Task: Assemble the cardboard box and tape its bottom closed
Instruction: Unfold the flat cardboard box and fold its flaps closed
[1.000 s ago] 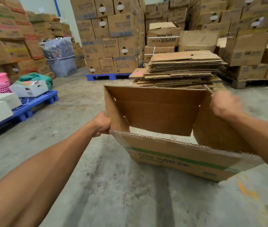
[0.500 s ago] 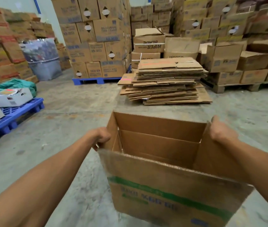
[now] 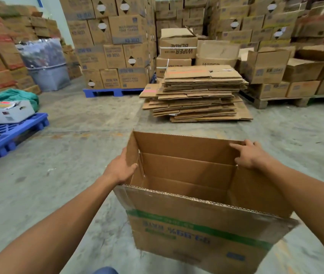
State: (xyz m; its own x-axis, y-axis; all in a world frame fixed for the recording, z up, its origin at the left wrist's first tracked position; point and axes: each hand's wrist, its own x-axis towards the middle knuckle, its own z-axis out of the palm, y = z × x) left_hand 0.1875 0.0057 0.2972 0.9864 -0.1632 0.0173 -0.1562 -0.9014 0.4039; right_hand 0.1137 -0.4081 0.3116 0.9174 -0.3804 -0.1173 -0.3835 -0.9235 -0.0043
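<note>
Box squared up and standing on the floor, flaps open.

Since a second ago the cardboard box [image 3: 194, 210] has dropped from mid-air to the concrete floor [image 3: 58, 175]. The left hand [image 3: 120, 169] clasps the left flap, fingers curled round it; the right hand [image 3: 250, 156] rests spread on the right flap (gripping nothing). Judging by this, flap-folding comes next; no tape is visible.

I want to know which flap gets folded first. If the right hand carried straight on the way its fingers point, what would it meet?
Probably the far flap of the open brown cardboard box: the right hand points left along its top edge, though depth is unclear.
</note>
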